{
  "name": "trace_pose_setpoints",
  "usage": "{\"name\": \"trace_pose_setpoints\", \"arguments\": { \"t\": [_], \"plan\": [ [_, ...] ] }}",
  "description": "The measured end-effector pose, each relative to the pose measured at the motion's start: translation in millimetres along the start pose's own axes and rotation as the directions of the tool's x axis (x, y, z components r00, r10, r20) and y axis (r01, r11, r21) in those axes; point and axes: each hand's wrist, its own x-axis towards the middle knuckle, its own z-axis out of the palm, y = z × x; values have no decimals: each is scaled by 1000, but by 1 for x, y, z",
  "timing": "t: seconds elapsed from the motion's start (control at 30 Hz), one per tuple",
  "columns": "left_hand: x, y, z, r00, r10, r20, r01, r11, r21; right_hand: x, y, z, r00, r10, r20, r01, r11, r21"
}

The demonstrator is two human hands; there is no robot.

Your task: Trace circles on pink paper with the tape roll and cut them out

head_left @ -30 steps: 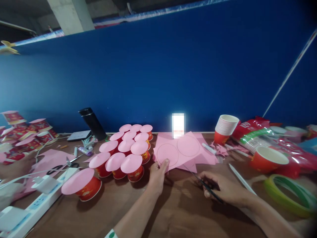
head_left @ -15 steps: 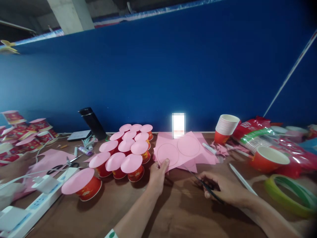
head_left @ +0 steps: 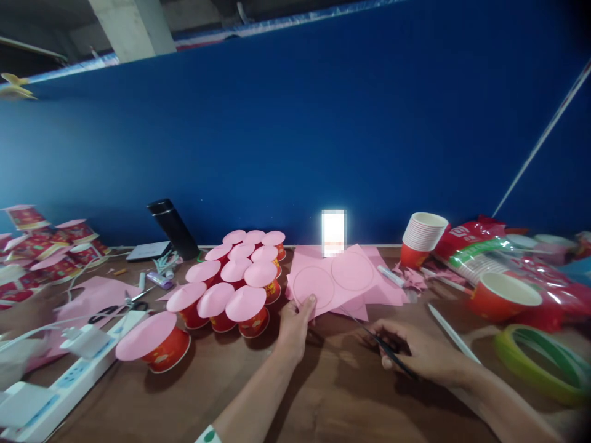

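Pinching the near edge of a flat pink paper sheet marked with two pencilled circles, the left hand lies on the brown wooden counter. Its thumb presses down on top, just below the left circle. The other fingers are tucked under the paper and hidden, so the hand is closed on the sheet. The sheet itself lies flat at the back of the counter, its far corner close to the blue wall.

To the right of that grip and nearer the camera, the right hand rests on the counter, its fingers curled tight around the dark handles of a slim pair of scissors. The thin blades slant up-left toward the sheet's near edge. The tip lies just beside the paper, between the two hands, though contact cannot be made out — nor whether the blades are parted.

Left of the sheet, almost touching it, stands a cluster of upturned red paper cups, each capped with a pink paper disc. Further left lie a second pair of black-handled scissors and a white power strip. A black flask leans at the wall.

Right of the sheet stands a stack of white-lined red cups, and beyond it a single red cup. A white stick lies beside the right wrist — further out, a green tape ring.
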Motion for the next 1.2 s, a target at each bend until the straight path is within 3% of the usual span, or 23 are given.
{"name": "trace_pose_setpoints", "arguments": {
  "t": [1.2],
  "plan": [
    [2, -2, 0, 1000, -2, -8, 2, 999, 36, 0, 2, 0, 1000, -10, -19, 10, 1000, -7]
  ]
}}
